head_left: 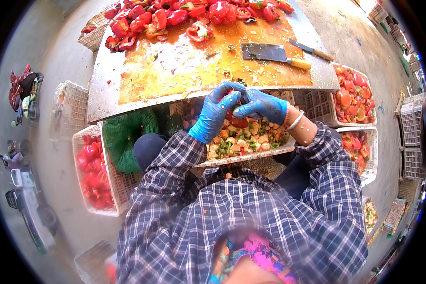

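Note:
My left hand (213, 114) and my right hand (264, 106), both in blue gloves, close together around a red bell pepper (238, 121). Fingers cover most of the pepper, so I cannot tell whether it is whole or split. Just below the hands stands a white crate (255, 156) holding pale cores, seeds and green stems. The near edge of the work table (175, 98) lies right beyond my fingers. On its wet, seed-strewn board rest a cleaver (265, 52) with a wooden handle and a slimmer knife (310, 48).
Red pepper pieces (177, 17) are heaped along the table's far side. To my left stand a crate of red peppers (93, 165) and a green mesh sack (123, 142). Crates of cut red peppers (354, 94) stand at the right. A parked scooter (29, 97) is far left.

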`<state>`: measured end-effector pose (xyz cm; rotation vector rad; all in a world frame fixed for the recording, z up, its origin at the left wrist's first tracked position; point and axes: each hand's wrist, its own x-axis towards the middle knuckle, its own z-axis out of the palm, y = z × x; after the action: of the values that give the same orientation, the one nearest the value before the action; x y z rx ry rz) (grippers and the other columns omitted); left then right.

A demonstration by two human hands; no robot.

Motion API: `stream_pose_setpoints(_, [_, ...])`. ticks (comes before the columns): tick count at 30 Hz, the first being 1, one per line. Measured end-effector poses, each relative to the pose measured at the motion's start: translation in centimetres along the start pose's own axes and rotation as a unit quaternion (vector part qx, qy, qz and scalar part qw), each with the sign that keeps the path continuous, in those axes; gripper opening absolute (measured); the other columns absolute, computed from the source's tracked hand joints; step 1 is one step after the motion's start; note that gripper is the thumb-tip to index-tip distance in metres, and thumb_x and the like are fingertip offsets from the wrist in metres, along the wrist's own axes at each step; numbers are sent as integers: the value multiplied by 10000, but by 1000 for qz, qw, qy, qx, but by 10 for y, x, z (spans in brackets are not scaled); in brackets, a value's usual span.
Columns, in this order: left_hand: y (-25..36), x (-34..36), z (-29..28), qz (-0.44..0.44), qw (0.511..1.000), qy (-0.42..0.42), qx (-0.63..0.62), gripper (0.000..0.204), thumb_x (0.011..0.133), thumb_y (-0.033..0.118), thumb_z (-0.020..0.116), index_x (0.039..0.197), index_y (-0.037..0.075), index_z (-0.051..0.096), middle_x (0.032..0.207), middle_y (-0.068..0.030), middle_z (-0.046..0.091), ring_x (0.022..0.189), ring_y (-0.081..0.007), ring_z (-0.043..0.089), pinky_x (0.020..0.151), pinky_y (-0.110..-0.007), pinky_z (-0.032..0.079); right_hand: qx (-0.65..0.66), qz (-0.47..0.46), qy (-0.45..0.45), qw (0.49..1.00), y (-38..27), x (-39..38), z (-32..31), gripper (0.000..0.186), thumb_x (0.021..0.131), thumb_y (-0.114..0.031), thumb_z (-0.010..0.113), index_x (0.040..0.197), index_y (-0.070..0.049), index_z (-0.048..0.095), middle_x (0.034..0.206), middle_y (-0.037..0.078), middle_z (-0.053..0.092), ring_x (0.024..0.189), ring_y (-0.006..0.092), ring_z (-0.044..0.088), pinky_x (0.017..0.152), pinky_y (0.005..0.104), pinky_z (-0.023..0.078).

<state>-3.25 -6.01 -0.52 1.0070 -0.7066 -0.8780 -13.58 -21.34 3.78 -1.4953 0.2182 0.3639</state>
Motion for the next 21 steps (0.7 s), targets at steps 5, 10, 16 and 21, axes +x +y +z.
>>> stream_pose_setpoints(5, [-3,-4,1,-17,986,129,-108,131,963,209,602,1006,88,579,941,10,582,878,-63,539,783,-222,453,-92,-154,165,970,31,29,30,463,806,-263,749,1194,-40,627,944,76,692,876,122,627,786,300,506])
stream_pose_setpoints(10, [-14,13,-9,42,968,193,-153,192,973,253,590,1068,93,543,954,4,546,915,-103,536,812,-277,472,-296,-299,311,852,28,33,43,608,797,-331,765,1285,-29,561,1013,215,664,897,287,680,788,358,524])
stream_pose_setpoints(16, [-33,6,-12,-87,929,107,-344,491,968,385,574,1363,124,444,1241,-58,552,1079,-201,576,898,-353,519,-323,-231,306,865,40,47,28,336,842,-249,641,1083,-21,588,862,177,617,755,215,621,696,342,507])
stream_pose_setpoints(21, [-41,3,-2,-58,951,171,-251,294,971,294,591,1185,95,556,1100,-26,604,1013,-139,589,880,-298,504,189,-65,191,961,62,55,24,128,832,-191,544,882,-81,586,826,33,616,653,153,606,578,276,517])
